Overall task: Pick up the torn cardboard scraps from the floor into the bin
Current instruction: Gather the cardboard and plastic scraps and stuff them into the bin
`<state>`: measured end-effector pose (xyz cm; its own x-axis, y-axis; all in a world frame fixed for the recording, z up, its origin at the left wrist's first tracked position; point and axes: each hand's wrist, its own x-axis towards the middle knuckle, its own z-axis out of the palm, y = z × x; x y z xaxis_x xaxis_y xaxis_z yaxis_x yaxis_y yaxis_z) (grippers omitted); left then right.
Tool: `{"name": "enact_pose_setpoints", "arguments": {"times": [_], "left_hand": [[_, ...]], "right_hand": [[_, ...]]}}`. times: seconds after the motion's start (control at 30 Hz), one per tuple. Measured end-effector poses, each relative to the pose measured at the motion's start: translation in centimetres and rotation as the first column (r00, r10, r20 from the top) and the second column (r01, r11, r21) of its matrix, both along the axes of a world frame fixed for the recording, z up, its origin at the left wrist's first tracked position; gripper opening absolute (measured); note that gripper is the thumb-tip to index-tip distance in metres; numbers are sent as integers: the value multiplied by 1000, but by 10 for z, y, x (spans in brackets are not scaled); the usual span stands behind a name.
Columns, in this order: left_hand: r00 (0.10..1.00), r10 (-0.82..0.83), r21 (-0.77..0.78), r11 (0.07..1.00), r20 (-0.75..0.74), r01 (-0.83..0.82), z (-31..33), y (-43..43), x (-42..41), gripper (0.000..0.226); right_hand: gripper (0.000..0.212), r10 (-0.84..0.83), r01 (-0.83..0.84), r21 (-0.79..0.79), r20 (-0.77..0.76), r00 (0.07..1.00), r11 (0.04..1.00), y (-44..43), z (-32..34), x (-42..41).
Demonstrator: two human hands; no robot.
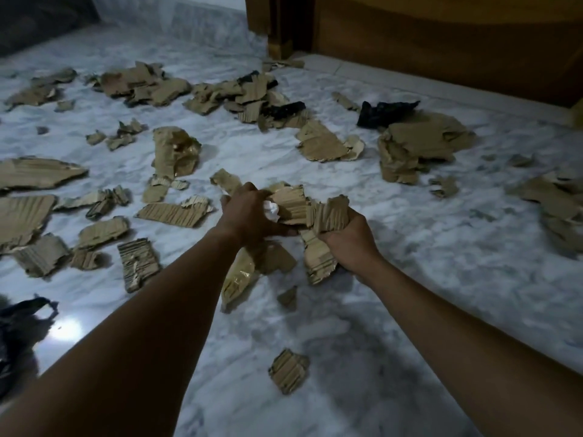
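**Both hands full of torn cardboard over a littered marble floor**

The floor is polished white marble with grey veining, glossy enough to throw back a bright spot of light near the lower left. A raised pale step runs along the right, and above it stands dark brown wooden furniture. The room is dim.

Torn cardboard scraps lie scattered over most of the floor: brown, ragged-edged, many showing ribbed corrugation, a few with glossy tape stuck to them. One small ribbed scrap lies alone near the bottom, between the forearms. A crumpled black plastic piece lies among the scraps at the upper right, and a black plastic bag shows at the left edge; its contents cannot be seen.

The left hand is clenched around a bundle of cardboard pieces with a bit of white crumpled paper tucked against the palm; a long taped strip hangs beneath it. The right hand is closed on the same bundle from the other side, gripping ribbed pieces that stick out above and below the fist.
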<state>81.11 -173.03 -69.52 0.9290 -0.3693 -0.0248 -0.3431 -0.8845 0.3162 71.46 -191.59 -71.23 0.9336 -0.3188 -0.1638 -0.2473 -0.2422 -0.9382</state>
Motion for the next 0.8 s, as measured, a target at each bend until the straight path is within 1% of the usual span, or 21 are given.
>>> {"name": "enact_pose_setpoints", "arguments": {"times": [0.07, 0.13, 0.2, 0.27, 0.3, 0.33, 0.37, 0.4, 0.43, 0.47, 0.5, 0.53, 0.57, 0.6, 0.63, 0.67, 0.7, 0.73, 0.77, 0.8], "left_hand": [[997, 0, -12, 1000, 76, 1, 1, 10, -11, 75], [994, 33, -47, 999, 105, -28, 3, 23, -21, 61], [980, 177, -159, 974, 87, -162, 13, 40, -32, 48], [938, 339, -288, 908, 79, -304, 28, 58, -45, 34], [919, 387, -338, 877, 77, -341, 35, 67, -52, 30], [909, 411, -376, 855, 75, -356, 40, 75, -59, 30], [910, 411, -389, 849, 58, -358, 46, 83, -67, 32], [923, 384, -375, 860, 28, -347, 50, 90, -78, 35], [941, 337, -341, 883, -21, -324, 52, 96, -88, 38], [956, 279, -306, 905, -92, -294, 50, 103, -99, 41], [963, 215, -285, 924, -166, -255, 46, 108, -111, 41], [962, 156, -266, 940, -225, -215, 39, 112, -125, 37], [964, 114, -245, 954, -239, -173, 30, 114, -139, 35], [974, 82, -214, 968, -212, -128, 21, 116, -149, 38], [983, 81, -156, 982, -164, -107, 9, 118, -156, 44], [990, 103, -74, 991, -101, -111, 1, 118, -160, 53], [990, 135, -12, 991, -50, -136, -5, 118, -162, 61], [987, 158, 1, 987, -23, -158, -6, 116, -162, 66], [985, 173, -31, 984, -15, -173, -3, 114, -162, 64], [982, 187, -69, 980, -12, -187, 2, 111, -161, 56]], "right_hand": [[25, -9, 9, -9, 7, 1000, 1000, 2, 2, -5], [25, -55, 55, 13, -12, 998, 998, 2, 6, -9], [25, -142, 147, 101, -53, 988, 984, 1, 11, -12], [26, -215, 233, 212, -105, 971, 949, 2, 17, -17], [26, -215, 237, 241, -115, 970, 941, 3, 21, -19], [25, -182, 204, 240, -112, 977, 949, 5, 24, -20], [24, -107, 124, 212, -91, 990, 969, 8, 27, -20], [23, 16, -7, 157, -55, 998, 988, 13, 31, -22], [25, 162, -159, 85, -31, 986, 984, 18, 33, -23], [29, 303, -303, -1, -48, 952, 953, 26, 34, -24], [31, 402, -411, -80, -101, 910, 908, 33, 32, -24], [28, 461, -482, -137, -162, 873, 865, 41, 31, -26], [22, 504, -537, -200, -195, 842, 820, 48, 25, -28], [23, 520, -561, -293, -212, 827, 774, 54, 21, -28], [31, 526, -575, -392, -235, 817, 718, 59, 19, -28], [33, 522, -582, -453, -264, 811, 676, 64, 22, -28], [28, 514, -584, -485, -285, 809, 651, 68, 25, -29], [22, 499, -586, -492, -310, 809, 644, 72, 30, -30], [18, 479, -576, -495, -322, 817, 650, 74, 33, -31], [16, 449, -559, -483, -334, 829, 674, 73, 34, -30]]}}
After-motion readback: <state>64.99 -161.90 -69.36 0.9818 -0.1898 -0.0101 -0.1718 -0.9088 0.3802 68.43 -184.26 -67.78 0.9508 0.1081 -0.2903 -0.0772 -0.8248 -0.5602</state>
